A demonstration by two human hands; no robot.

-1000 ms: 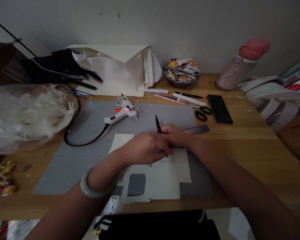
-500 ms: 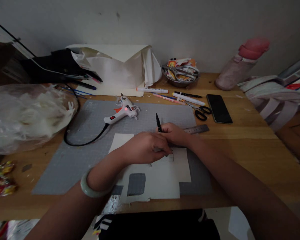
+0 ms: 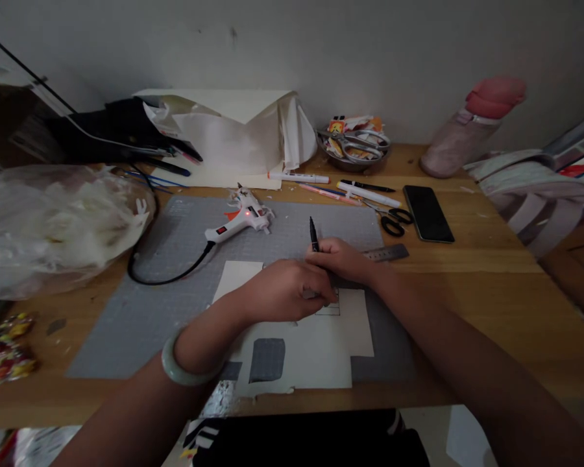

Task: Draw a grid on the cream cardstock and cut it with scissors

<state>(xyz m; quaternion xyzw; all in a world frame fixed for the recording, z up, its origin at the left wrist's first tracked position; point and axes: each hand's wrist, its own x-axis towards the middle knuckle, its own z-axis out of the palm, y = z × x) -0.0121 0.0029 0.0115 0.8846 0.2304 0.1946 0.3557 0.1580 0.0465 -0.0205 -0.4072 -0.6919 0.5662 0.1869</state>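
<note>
My right hand (image 3: 343, 259) is closed round a black pen (image 3: 313, 235), whose narrow end points up and away from me. In front of it lies my left hand (image 3: 292, 292), with its fingers curled and the tips over a small ruled grid (image 3: 328, 311) drawn in black. Whether those fingers pinch anything is hidden. Under both hands is white card (image 3: 316, 357) with a squarish cut-out near its front edge. A metal ruler (image 3: 387, 252) sticks out beyond my right wrist. Grey cutting mat (image 3: 175, 240) lies beneath the card.
A white glue gun (image 3: 238, 224) with a lit red light rests on the mat, its black cord curving left. Scissors (image 3: 393, 222), a phone (image 3: 427, 213) and several pens lie behind. A plastic bag (image 3: 58, 227) fills the left side; a pink bottle (image 3: 462, 139) stands back right.
The whole view has shifted slightly. Both hands keep nearly the same place and grip, and the pen has tilted a little.
</note>
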